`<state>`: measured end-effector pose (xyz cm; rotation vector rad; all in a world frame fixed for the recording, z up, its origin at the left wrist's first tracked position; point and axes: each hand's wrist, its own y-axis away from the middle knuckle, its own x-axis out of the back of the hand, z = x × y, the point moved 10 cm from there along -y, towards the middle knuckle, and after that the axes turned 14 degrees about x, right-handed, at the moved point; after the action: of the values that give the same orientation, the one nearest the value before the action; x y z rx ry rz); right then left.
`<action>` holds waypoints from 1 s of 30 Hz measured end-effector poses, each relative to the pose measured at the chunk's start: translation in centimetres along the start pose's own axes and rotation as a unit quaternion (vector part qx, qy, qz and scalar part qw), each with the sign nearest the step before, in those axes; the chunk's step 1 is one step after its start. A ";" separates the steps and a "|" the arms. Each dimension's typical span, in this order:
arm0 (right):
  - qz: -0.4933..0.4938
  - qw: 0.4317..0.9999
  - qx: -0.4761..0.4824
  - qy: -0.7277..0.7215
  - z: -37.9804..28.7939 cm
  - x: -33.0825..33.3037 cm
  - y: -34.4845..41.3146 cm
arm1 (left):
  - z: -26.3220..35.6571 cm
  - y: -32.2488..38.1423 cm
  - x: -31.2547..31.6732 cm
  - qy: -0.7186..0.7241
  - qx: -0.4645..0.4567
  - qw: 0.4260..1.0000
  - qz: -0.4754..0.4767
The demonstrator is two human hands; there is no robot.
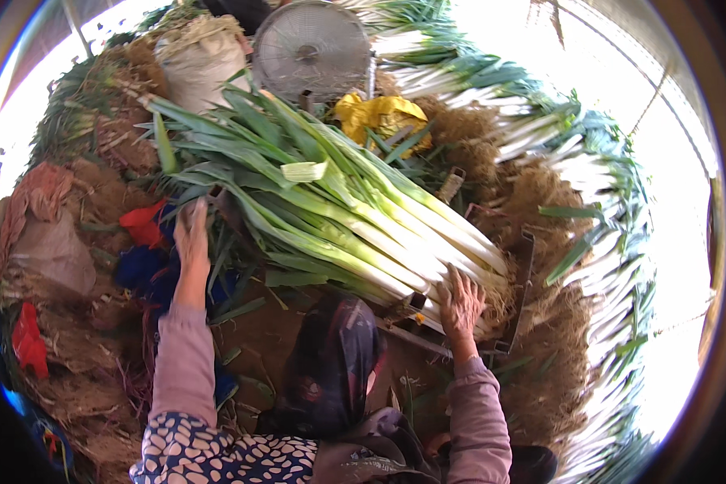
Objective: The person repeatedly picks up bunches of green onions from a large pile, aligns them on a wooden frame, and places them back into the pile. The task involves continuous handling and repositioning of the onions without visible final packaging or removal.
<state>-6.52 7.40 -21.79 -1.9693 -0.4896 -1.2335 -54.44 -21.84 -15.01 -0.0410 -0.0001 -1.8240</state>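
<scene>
A bundle of leeks [363, 212] lies slantwise across a low metal frame [523, 284]. Its green leaves spread to the upper left, while the white stems and brown roots [499, 296] point to the lower right. My right hand [461, 305] rests palm down on the white stems close to the roots, fingers apart. At the leaf end, my left hand [192, 236] is held beside the frame's upright metal tube [218, 196] and the leaf tips. That hand is blurred and seen edge-on, so anything inside its fingers is hidden.
Leeks [605, 302] line the right side in a long curved row, roots inward. A round metal fan [310, 51] stands at the back beside a stuffed pale sack [199, 63]. Behind the bundle lies a yellow bag [381, 118]. Red cloth [142, 224] and blue material [142, 269] lie left.
</scene>
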 end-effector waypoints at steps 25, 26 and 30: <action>-0.068 0.960 -0.061 -0.264 3.7 -1.4 -3.5 | 5.1 21.5 -29.0 -0.473 -0.469 0.684 -0.298; -0.061 0.964 -0.048 -0.256 3.4 -1.3 -3.3 | 5.4 21.6 -28.5 -0.455 -0.475 0.694 -0.293; -0.043 0.965 -0.024 -0.257 3.0 -0.7 -2.5 | 5.5 22.3 -27.7 -0.449 -0.489 0.677 -0.318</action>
<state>-6.72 11.31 -22.20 -2.3321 -0.8127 -0.7747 -25.77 -0.50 -10.73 -1.9106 0.3046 -2.0689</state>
